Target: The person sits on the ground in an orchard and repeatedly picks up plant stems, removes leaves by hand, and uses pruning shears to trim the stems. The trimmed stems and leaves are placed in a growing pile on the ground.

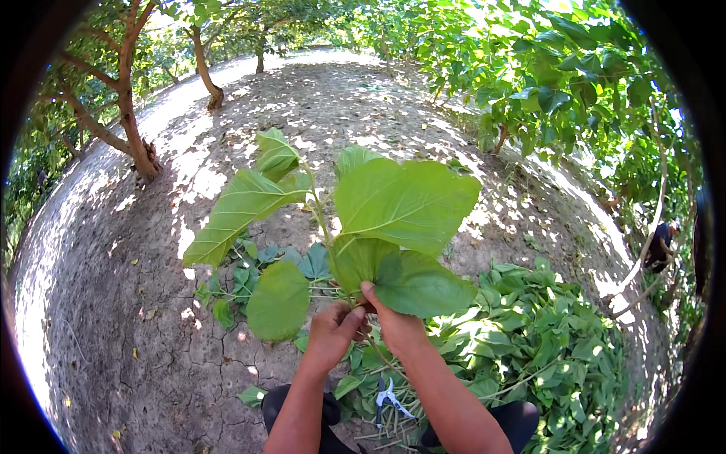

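A leafy green branch (321, 218) with broad leaves stands upright before me. My left hand (336, 329) is closed on its stem, thumb on top. Close beside it my right hand (391, 318) grips the same branch at the base of a large leaf (428, 284). The stem's lower end slants down between my forearms. Below the hands, pruning shears (389, 399) lie on the ground among cut stems, their blades apart. A big heap of leafy cuttings (567, 352) lies to the right, and a smaller bunch (244, 278) lies on the soil behind the held branch.
Cracked, dry soil (170, 340) with patches of sun surrounds me. Tree trunks (133, 130) rise at the upper left, and dense foliage (567, 85) hangs at the upper right. A person (661, 247) in dark clothing is at the far right, behind thin branches. My knees flank the shears.
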